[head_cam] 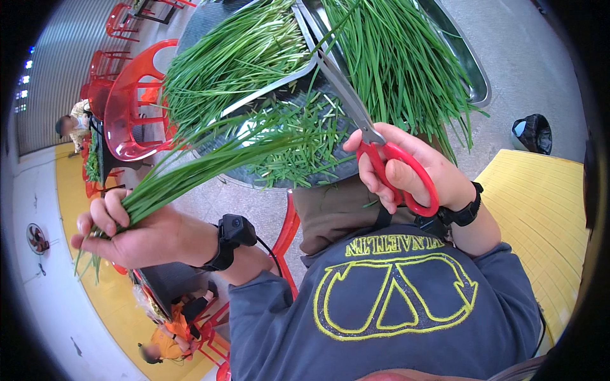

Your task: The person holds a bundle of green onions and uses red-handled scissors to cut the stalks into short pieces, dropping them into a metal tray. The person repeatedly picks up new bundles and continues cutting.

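My left hand (138, 233) is closed around a bunch of long green garlic chives (190, 171), whose far ends reach over the round dark table (228, 169). In my right hand (419, 176) are scissors with red handles (364, 124), fingers through the loops, the blades nearly together and pointing up at the trays' corner. Short cut pieces of chives (300, 147) lie scattered on the table between my hands. Beyond them, one heap of whole chives (238, 62) lies at the left and another heap (391, 62) at the right, in metal trays (481, 88).
Red plastic chairs (114, 109) stand to the left. A bin with a black bag (536, 133) and a yellow slatted surface (538, 205) are at the right. Two other people, one in orange (167, 343) and one in a patterned top (78, 126), sit by tables farther off.
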`<action>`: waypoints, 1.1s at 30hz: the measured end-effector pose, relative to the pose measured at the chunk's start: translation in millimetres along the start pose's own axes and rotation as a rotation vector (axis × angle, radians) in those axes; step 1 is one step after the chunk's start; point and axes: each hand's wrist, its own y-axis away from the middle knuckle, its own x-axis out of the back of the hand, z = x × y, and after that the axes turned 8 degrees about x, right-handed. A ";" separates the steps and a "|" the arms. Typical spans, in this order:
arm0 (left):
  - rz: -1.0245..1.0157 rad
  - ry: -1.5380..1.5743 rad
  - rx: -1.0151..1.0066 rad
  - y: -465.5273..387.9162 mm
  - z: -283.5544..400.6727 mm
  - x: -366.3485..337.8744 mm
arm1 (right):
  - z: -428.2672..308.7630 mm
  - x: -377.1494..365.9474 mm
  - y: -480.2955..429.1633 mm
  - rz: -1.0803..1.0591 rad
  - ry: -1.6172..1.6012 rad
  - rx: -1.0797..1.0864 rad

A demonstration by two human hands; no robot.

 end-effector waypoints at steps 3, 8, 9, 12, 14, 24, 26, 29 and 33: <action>-0.003 -0.051 -0.012 2.1 5.3 -4.6 | 3.9 0.0 -0.6 -0.057 -0.052 0.013; -0.044 0.101 0.124 8.1 9.5 -1.4 | 10.4 -4.7 -0.7 -0.104 -0.028 -0.134; -0.110 0.125 0.165 8.8 10.4 1.2 | 12.0 -5.4 -1.7 -0.122 0.002 -0.190; -0.248 0.180 0.241 13.6 15.4 11.7 | 19.2 -8.8 -6.2 -0.119 0.005 -0.213; -0.259 0.197 0.236 20.1 20.7 19.3 | 24.2 -11.3 -7.8 -0.099 -0.051 -0.210; -0.069 0.389 0.058 52.3 32.8 53.1 | 50.2 -26.6 -19.1 -0.332 -0.038 -0.520; -0.056 0.419 0.042 54.4 33.8 57.2 | 55.8 -31.0 -23.9 -0.335 -0.008 -0.541; -0.042 0.429 0.000 57.2 35.5 60.7 | 65.4 -36.9 -34.0 -0.301 0.028 -0.536; -0.039 0.493 -0.007 58.4 40.0 62.1 | 73.5 -41.6 -43.4 -0.216 0.063 -0.510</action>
